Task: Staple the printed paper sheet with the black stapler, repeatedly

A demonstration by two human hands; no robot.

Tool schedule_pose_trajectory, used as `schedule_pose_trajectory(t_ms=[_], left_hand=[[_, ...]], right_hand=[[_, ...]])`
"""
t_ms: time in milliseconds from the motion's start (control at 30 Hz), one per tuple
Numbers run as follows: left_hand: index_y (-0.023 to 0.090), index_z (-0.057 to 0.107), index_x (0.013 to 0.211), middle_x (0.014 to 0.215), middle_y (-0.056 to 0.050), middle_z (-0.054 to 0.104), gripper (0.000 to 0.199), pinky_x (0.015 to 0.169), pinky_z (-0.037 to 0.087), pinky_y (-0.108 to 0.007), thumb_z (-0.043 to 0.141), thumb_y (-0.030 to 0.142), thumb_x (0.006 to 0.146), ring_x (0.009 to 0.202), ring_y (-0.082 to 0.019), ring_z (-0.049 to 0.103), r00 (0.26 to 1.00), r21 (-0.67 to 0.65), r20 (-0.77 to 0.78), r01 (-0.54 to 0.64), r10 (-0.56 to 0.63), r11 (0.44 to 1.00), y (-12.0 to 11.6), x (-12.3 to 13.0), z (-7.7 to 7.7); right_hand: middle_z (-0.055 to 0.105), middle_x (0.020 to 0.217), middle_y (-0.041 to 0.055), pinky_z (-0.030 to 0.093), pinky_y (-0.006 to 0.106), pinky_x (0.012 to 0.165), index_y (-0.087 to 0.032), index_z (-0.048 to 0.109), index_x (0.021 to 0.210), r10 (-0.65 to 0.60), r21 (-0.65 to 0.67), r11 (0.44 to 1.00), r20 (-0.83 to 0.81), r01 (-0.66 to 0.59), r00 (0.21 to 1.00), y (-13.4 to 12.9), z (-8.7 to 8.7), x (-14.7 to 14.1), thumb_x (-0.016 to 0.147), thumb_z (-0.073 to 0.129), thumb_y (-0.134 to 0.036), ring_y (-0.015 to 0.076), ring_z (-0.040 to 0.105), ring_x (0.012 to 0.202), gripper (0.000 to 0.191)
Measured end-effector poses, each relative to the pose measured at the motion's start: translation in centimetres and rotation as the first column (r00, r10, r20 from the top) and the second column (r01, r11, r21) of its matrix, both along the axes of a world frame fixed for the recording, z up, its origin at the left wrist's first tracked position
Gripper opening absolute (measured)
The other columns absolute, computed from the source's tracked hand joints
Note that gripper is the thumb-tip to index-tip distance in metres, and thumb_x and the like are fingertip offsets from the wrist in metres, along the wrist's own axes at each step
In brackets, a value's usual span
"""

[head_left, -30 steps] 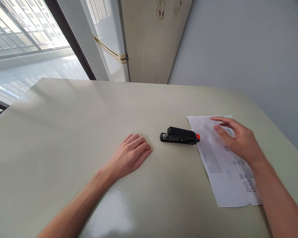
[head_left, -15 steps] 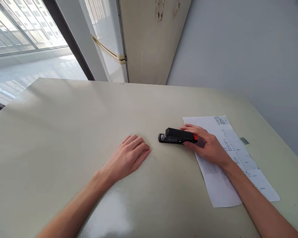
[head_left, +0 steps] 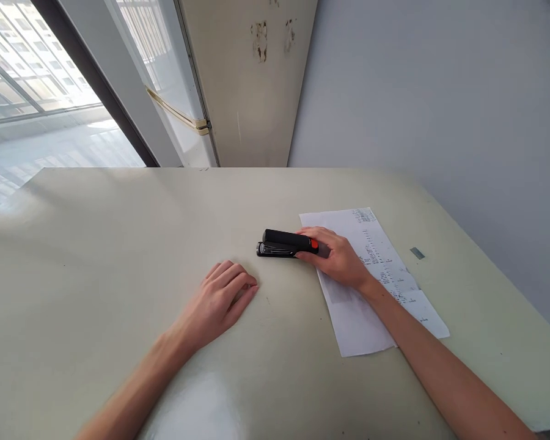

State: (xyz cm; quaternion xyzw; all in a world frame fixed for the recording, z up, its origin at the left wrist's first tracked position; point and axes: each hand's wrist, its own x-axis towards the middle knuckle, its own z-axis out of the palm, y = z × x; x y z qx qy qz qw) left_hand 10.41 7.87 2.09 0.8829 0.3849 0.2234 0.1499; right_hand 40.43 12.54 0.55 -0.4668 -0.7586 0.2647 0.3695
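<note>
A black stapler (head_left: 286, 238) with a red patch near its rear lies towards the middle of the table, its jaw end facing left. My right hand (head_left: 337, 255) grips the rear part, thumb on the near side and fingers over the far side. Beneath that hand and forearm is a white printed sheet of paper (head_left: 348, 324), partly covered by them. To the left, my left hand (head_left: 222, 296) rests on the tabletop, fingers curled and thumb against the forefinger. Nothing shows in it, and it is apart from the stapler.
The pale, glossy table (head_left: 96, 293) spans the view. A small grey-green strip (head_left: 417, 253) lies right of the paper. Beyond the far edge stands a beige cabinet-like panel (head_left: 252, 104) with a handle (head_left: 178, 113), beside a window (head_left: 32, 61). A grey wall (head_left: 417, 79) rises at right.
The view has swung to the right, so table, paper and hands appear further left. The stapler in my right hand has tipped slightly. My left hand keeps its curled pose on the table.
</note>
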Motion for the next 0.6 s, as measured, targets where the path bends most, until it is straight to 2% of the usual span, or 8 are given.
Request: schedule_pose_trajectory(t_ms=[167, 267, 500, 600], left_hand=[[0.021, 0.064, 0.099, 0.092, -0.004, 0.066, 0.015, 0.084, 0.046, -0.037, 0.051, 0.024, 0.106, 0.087, -0.02, 0.057, 1.0, 0.004, 0.001, -0.002, 0.002, 1.0, 0.0, 0.1, 0.3], [0.021, 0.063, 0.1, 0.093, -0.004, 0.066, 0.015, 0.083, 0.046, -0.036, 0.05, 0.025, 0.107, 0.086, -0.02, 0.056, 1.0, 0.002, 0.002, 0.001, -0.001, 1.0, 0.0, 0.0, 0.2], [0.021, 0.062, 0.101, 0.093, -0.003, 0.065, 0.011, 0.083, 0.043, -0.035, 0.053, 0.023, 0.106, 0.086, -0.019, 0.055, 1.0, 0.003, 0.001, 0.013, -0.013, 1.0, 0.1, -0.2, 0.1], [0.022, 0.061, 0.101, 0.093, -0.003, 0.065, 0.01, 0.083, 0.043, -0.034, 0.052, 0.024, 0.107, 0.086, -0.019, 0.055, 1.0, 0.004, -0.007, 0.015, -0.015, 1.0, 0.0, -0.2, 0.1]], right_hand=[[0.077, 0.104, 0.0028, 0.055, 0.043, 0.092, -0.027, 0.075, 0.108, -0.097, -0.097, 0.991, -0.043, 0.092, 0.994, 0.0, 0.0, 0.7, 0.09, 0.076, -0.051, 0.0249, 0.069, 0.099, 0.031], [0.076, 0.1, 0.0037, 0.055, 0.04, 0.083, -0.026, 0.075, 0.108, -0.157, -0.141, 0.979, -0.07, 0.146, 0.985, 0.2, 0.1, 1.7, 0.089, 0.074, -0.054, 0.0251, 0.068, 0.093, 0.034], [0.076, 0.106, 0.0047, 0.055, 0.038, 0.083, -0.026, 0.075, 0.109, -0.235, -0.189, 0.961, -0.159, 0.204, 0.959, 0.0, 1.1, 2.7, 0.092, 0.071, -0.054, 0.0261, 0.069, 0.099, 0.033], [0.075, 0.103, 0.0031, 0.053, 0.037, 0.086, -0.027, 0.075, 0.108, -0.227, -0.249, 0.953, -0.218, 0.171, 0.949, -0.6, 1.6, 2.5, 0.091, 0.074, -0.051, 0.0247, 0.067, 0.099, 0.03]])
